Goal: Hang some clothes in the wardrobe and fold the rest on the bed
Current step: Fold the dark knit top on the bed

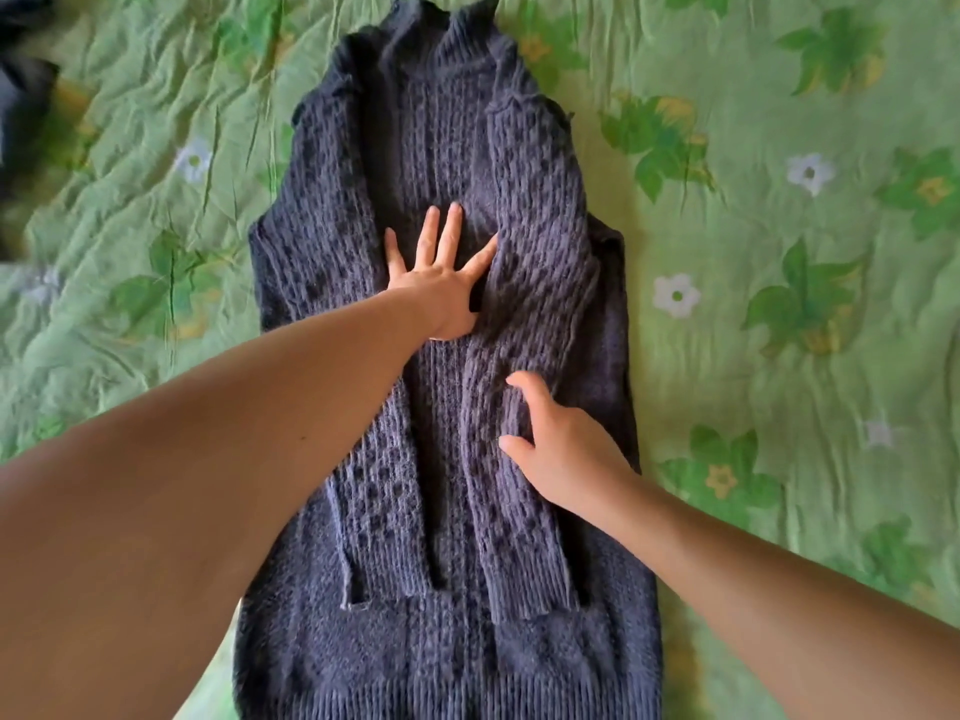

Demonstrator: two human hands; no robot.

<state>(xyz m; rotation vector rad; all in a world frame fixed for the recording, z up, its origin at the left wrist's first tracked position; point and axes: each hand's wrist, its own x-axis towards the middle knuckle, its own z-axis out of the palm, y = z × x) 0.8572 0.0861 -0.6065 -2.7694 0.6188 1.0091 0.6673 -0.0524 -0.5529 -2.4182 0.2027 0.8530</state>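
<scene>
A dark blue-grey knitted sweater (447, 163) lies flat along the bed, collar at the far end, both sleeves folded inward and running down its front. My left hand (441, 275) lies flat on the middle of the sweater with fingers spread and straight, pressing the fabric between the two sleeves. My right hand (561, 449) rests on the right-hand folded sleeve, fingers bent, with thumb and fingers pinching a ridge of the knit.
The sweater lies on a green bedspread (779, 252) with a leaf and flower print, wrinkled all over. Some dark cloth (23, 122) shows at the far left edge, blurred.
</scene>
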